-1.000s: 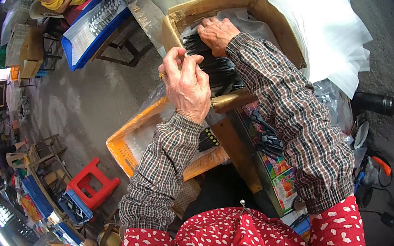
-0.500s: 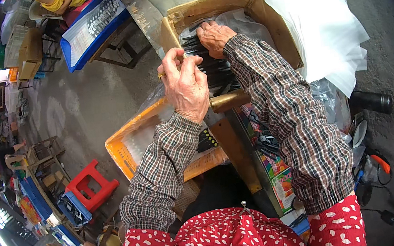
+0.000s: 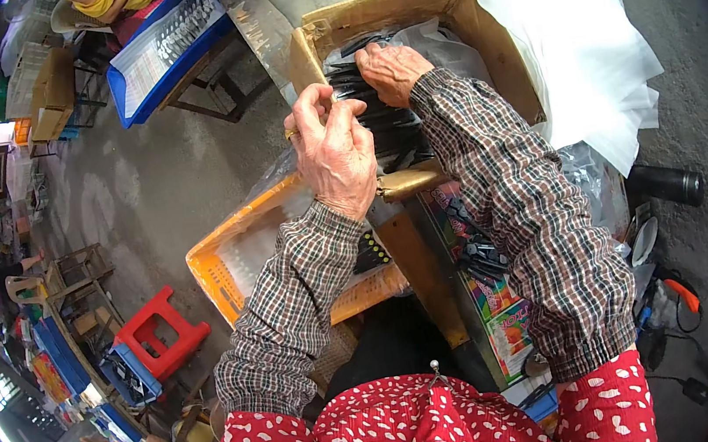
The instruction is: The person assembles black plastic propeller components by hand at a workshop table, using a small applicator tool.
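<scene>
A brown cardboard box [image 3: 385, 9] with worn flaps stands in front of me, lined with clear plastic and holding many slender black pieces [image 3: 387, 133] laid side by side. Inside it, my right hand [image 3: 393, 73] lies over these pieces with its fingers curled down; the fingertips and anything between them are hidden. At the box's left edge, my left hand [image 3: 334, 153] is closed in a pinch, with a ring on one finger. A small pale tip shows at the pinch, too little to name. Both forearms wear checked sleeves.
Below my left forearm sits an orange plastic basket [image 3: 218, 277] with plastic lining and black pieces with yellow ends. White sheets [image 3: 571, 44] spread right of the box. A blue tray [image 3: 127, 99], a red stool [image 3: 160, 333] and a dark cylinder [image 3: 666, 184] stand around. A person in yellow sits far left.
My right hand has shifted slightly to the right within the box, uncovering a little more of the black pieces. The left hand keeps its pinch in nearly the same place.
</scene>
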Action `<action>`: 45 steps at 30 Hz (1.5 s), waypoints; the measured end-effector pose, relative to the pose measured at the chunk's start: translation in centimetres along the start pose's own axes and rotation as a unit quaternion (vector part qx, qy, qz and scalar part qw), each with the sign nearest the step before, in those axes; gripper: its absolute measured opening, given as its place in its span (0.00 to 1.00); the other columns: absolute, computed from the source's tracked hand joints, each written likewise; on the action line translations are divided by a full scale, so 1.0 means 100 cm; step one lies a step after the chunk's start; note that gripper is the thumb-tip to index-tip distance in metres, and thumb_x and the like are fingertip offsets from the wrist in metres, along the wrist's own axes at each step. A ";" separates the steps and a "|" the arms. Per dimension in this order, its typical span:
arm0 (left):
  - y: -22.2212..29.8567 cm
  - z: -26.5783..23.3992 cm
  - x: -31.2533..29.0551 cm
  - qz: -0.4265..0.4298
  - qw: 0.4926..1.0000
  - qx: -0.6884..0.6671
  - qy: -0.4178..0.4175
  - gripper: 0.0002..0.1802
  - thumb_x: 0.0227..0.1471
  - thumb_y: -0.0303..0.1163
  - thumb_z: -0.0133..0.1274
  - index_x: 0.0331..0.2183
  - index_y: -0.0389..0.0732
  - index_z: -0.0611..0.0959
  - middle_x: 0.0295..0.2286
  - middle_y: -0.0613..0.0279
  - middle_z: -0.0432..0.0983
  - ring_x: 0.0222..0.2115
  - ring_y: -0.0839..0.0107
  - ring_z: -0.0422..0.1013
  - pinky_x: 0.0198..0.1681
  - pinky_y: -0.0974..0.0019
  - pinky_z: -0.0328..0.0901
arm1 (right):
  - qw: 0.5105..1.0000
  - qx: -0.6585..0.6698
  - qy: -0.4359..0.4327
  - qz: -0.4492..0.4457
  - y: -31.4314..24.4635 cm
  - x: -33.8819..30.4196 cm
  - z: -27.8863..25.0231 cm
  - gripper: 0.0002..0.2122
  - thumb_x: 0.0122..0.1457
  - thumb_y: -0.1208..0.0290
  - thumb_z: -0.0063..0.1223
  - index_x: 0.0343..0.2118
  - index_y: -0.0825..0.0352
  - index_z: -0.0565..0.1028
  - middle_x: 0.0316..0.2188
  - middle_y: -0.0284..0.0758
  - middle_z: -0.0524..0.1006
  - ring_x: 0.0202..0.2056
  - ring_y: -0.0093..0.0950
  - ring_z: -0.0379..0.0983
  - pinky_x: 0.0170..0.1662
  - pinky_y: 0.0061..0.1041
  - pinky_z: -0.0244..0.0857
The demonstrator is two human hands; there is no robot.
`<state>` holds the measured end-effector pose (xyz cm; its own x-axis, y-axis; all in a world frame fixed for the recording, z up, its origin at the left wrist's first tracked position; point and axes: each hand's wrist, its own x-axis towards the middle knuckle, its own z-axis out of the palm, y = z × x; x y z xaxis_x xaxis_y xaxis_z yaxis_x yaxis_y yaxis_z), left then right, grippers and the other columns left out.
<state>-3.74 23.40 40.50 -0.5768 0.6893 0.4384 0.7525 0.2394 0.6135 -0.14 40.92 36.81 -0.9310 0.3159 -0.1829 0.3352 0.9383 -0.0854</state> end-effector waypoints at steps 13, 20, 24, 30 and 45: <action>-0.002 0.003 -0.001 0.005 1.000 -0.006 0.012 0.09 0.42 0.21 0.51 0.29 0.39 0.83 0.42 0.56 0.67 0.38 0.64 0.66 0.47 0.59 0.61 | 0.998 0.060 -0.003 0.037 0.010 -0.014 -0.013 0.08 0.52 0.75 0.52 0.35 0.69 0.78 0.37 0.46 0.79 0.42 0.41 0.77 0.44 0.38 0.71; 0.001 0.000 0.001 0.010 1.000 0.007 0.016 0.09 0.42 0.21 0.52 0.29 0.40 0.83 0.41 0.56 0.68 0.39 0.62 0.66 0.47 0.58 0.62 | 0.985 0.151 0.049 0.068 0.023 -0.022 -0.022 0.14 0.43 0.70 0.59 0.33 0.73 0.76 0.34 0.49 0.77 0.40 0.45 0.74 0.46 0.40 0.68; 0.012 -0.013 0.011 0.113 0.987 0.113 0.019 0.15 0.41 0.20 0.54 0.36 0.38 0.81 0.40 0.55 0.69 0.41 0.58 0.67 0.47 0.56 0.62 | 0.957 0.284 0.028 0.053 0.032 -0.024 -0.024 0.16 0.40 0.69 0.58 0.30 0.78 0.75 0.25 0.52 0.76 0.32 0.44 0.75 0.38 0.36 0.68; 0.030 0.002 0.037 -0.104 0.972 -0.167 -0.127 0.20 0.50 0.25 0.53 0.44 0.24 0.73 0.42 0.43 0.73 0.38 0.62 0.76 0.40 0.65 0.73 | 0.899 0.418 -0.033 0.124 0.037 -0.045 -0.041 0.15 0.42 0.69 0.58 0.30 0.78 0.76 0.21 0.38 0.75 0.25 0.26 0.72 0.31 0.28 0.66; 0.010 0.083 0.046 -0.485 0.650 -0.578 -0.085 0.29 0.48 0.36 0.65 0.40 0.20 0.74 0.37 0.43 0.74 0.35 0.59 0.75 0.37 0.57 0.71 | 0.851 0.482 -0.097 0.185 0.015 -0.066 -0.062 0.25 0.42 0.58 0.66 0.36 0.75 0.72 0.25 0.37 0.75 0.23 0.23 0.71 0.23 0.24 0.64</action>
<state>-3.02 32.45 37.67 -0.4836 0.6865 -0.5431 -0.7389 0.0125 0.6737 5.61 41.09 43.96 -0.7265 0.4476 -0.5214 0.6493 0.1986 -0.7341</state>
